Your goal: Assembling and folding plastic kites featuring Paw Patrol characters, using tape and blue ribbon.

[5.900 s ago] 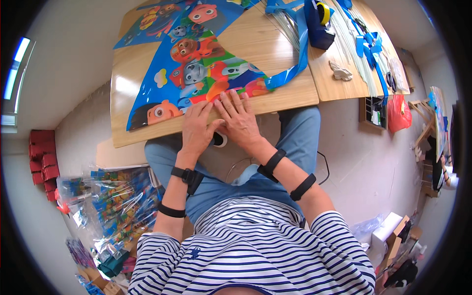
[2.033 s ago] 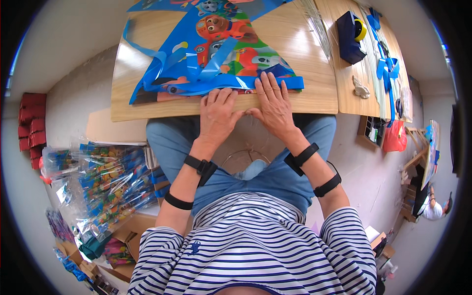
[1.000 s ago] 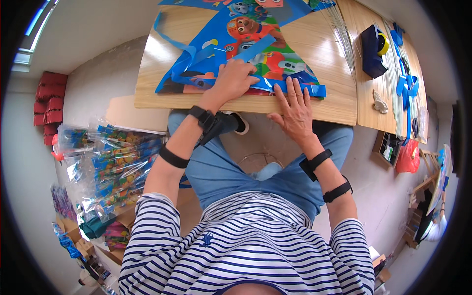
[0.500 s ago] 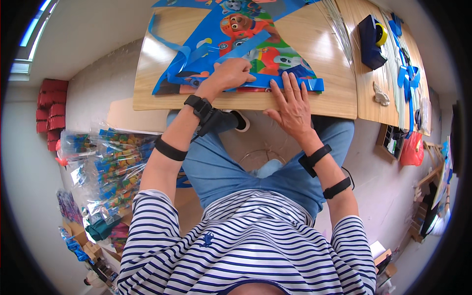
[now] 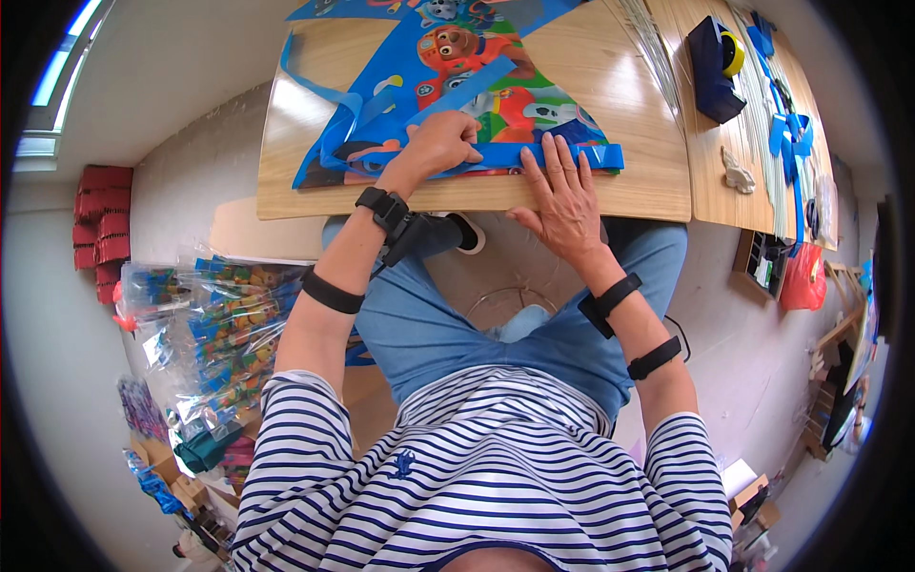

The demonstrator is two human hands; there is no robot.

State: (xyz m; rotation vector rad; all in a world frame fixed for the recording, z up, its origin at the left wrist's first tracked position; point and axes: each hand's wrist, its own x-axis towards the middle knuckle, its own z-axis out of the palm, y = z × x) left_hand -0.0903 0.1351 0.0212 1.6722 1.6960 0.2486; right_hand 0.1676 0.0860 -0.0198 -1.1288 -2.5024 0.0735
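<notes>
A colourful printed sheet (image 5: 496, 103) with cartoon dogs lies on the wooden table (image 5: 634, 124), widening toward me. Along its near edge runs a glossy blue ribbon (image 5: 600, 157), whose right end lies at the sheet's near right corner. My left hand (image 5: 440, 145) is curled, with fingertips pinching the ribbon near the middle of that edge. Palm down, my right hand (image 5: 564, 191) presses the ribbon with its fingers stretched out and slightly apart. More of the ribbon loops loosely over the sheet on the left; the part under my hands is hidden.
On the right stand a dark blue tape dispenser (image 5: 713, 81) with a yellow roll, thin pale rods (image 5: 758, 143), and a bundle of blue ribbon (image 5: 793, 143). Clear-wrapped printed packs (image 5: 224, 324) are piled at the left below the table. Red stacks (image 5: 102, 214) stand by the wall.
The ribbon between my hands now lies straighter and flatter along the sheet's near edge. Both hands stay in nearly the same place; the view has shifted slightly.
</notes>
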